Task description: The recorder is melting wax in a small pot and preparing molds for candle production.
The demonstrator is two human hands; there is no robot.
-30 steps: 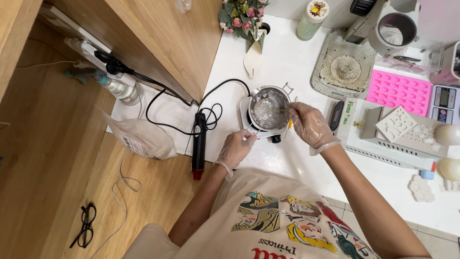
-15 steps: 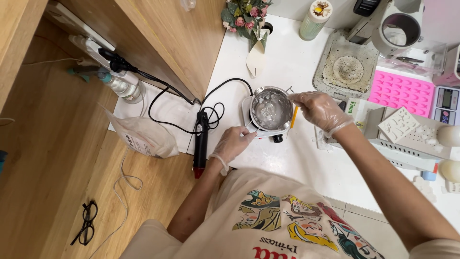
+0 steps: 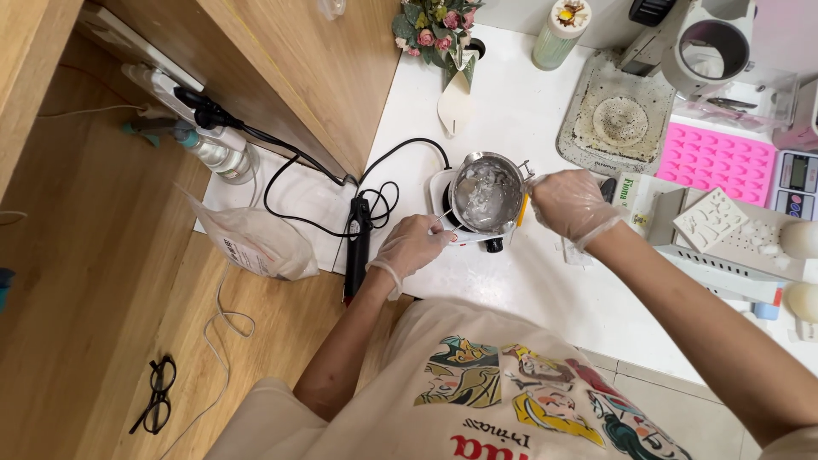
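The white worktop [image 3: 511, 290] carries everything, so take the small metal pot [image 3: 486, 194] on its little white hot plate [image 3: 443, 189] as the landmark. Well right of the pot lies a pink silicone mould [image 3: 716, 160], and up and to the right of the pot a grimy white tray [image 3: 618, 119]. Left of the pot a black heat tool [image 3: 355, 243] lies with its cord looping toward the pot.

The pot holds pale, half-melted lumps, and its thin wire handle [image 3: 445, 214] runs down-left from the rim. That long axis points straight at the gloved left hand [image 3: 411, 245], which pinches the handle's end, fingers closed narrow around it. The gloved right hand [image 3: 569, 204] sits just right of the pot, curled around a slim yellow stick [image 3: 522, 207] at the rim; how firmly it grips I cannot tell. Both hands are close, the left already on the handle
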